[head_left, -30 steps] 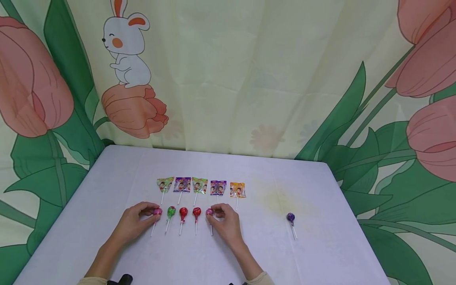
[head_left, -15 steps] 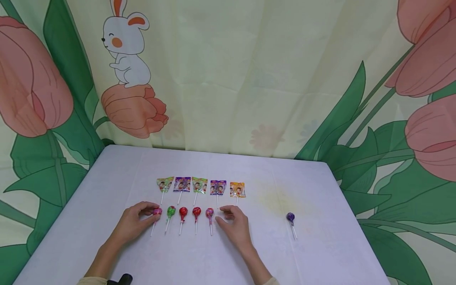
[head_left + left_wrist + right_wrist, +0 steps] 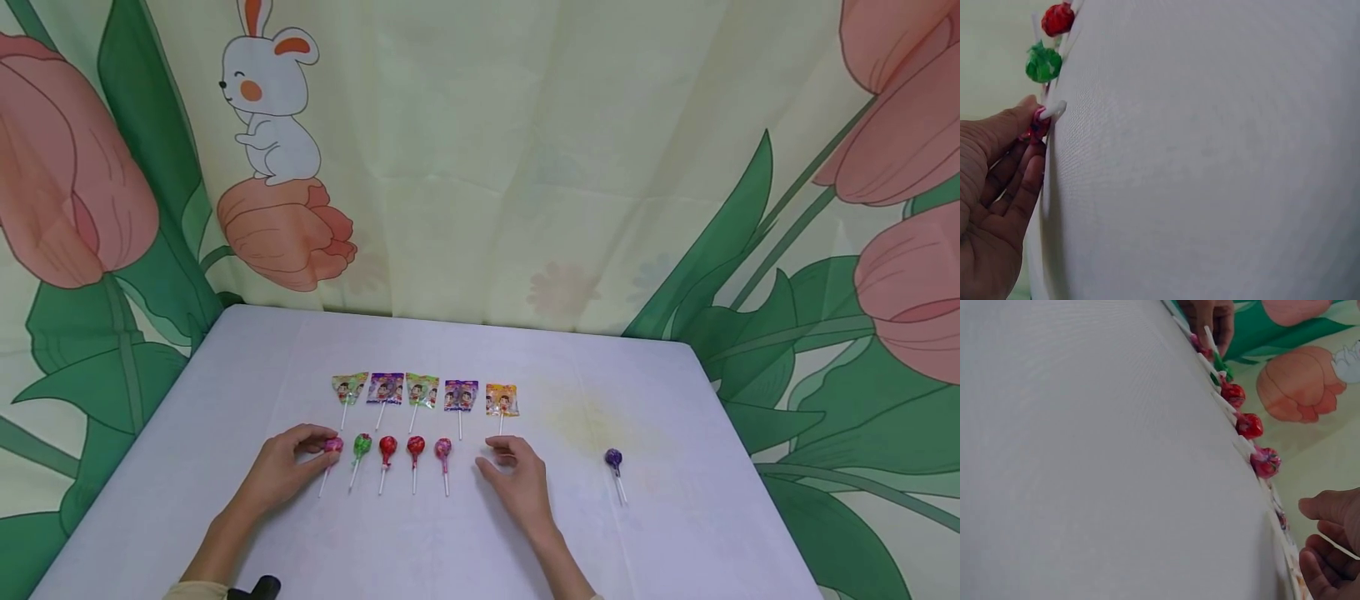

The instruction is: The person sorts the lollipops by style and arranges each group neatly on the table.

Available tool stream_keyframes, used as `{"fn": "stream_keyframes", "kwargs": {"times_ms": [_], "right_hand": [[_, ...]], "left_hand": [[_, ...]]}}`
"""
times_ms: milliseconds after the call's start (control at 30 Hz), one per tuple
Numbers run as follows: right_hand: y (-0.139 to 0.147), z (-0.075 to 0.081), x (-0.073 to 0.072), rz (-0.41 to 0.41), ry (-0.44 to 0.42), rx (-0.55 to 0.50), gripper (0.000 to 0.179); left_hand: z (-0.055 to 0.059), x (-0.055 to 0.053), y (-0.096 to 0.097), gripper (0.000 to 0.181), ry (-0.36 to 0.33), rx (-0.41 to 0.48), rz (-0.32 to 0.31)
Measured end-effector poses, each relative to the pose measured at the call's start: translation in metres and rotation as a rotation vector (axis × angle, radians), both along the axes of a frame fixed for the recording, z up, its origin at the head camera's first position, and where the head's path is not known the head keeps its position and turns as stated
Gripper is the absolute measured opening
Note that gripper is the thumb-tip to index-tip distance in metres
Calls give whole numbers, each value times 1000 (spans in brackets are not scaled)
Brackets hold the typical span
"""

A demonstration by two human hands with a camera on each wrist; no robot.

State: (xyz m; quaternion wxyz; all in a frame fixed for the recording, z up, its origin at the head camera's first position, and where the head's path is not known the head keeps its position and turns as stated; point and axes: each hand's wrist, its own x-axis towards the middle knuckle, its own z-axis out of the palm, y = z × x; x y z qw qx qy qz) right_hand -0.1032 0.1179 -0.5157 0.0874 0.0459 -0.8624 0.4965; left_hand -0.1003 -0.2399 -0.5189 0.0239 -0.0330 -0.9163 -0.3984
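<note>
At the left end of the near row, my left hand (image 3: 281,467) pinches the head of a pink lollipop (image 3: 1039,124) between thumb and fingers. Its white stick points toward me on the cloth. To its right lie a green lollipop (image 3: 362,447), two red lollipops (image 3: 387,447) and a pink-purple lollipop (image 3: 443,450), side by side with sticks toward me. My right hand (image 3: 521,483) hovers over the cloth just right of that last one, fingers loosely bent and apart, holding nothing. In the right wrist view its thumb and fingers (image 3: 1329,506) are spread.
Behind the near row lies a row of several flat-wrapped lollipops (image 3: 423,390) in green, purple and orange bags. A lone dark purple lollipop (image 3: 613,458) lies to the right. The table (image 3: 675,542) has a white cloth; a printed curtain (image 3: 480,167) hangs behind it.
My right hand has let go of the pink-purple lollipop and moved away to the right. My left hand stays on the pink lollipop at the left end.
</note>
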Motion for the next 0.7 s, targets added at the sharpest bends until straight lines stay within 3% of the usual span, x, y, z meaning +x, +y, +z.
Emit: {"fn": "stream_keyframes", "kwargs": {"times_ms": [200, 700], "right_hand": [[12, 7, 2, -36, -40, 10, 30], [40, 13, 1, -120, -8, 20, 33]], "left_hand": [[0, 0, 1, 32, -8, -4, 3], [3, 0, 2, 33, -48, -7, 23]]}}
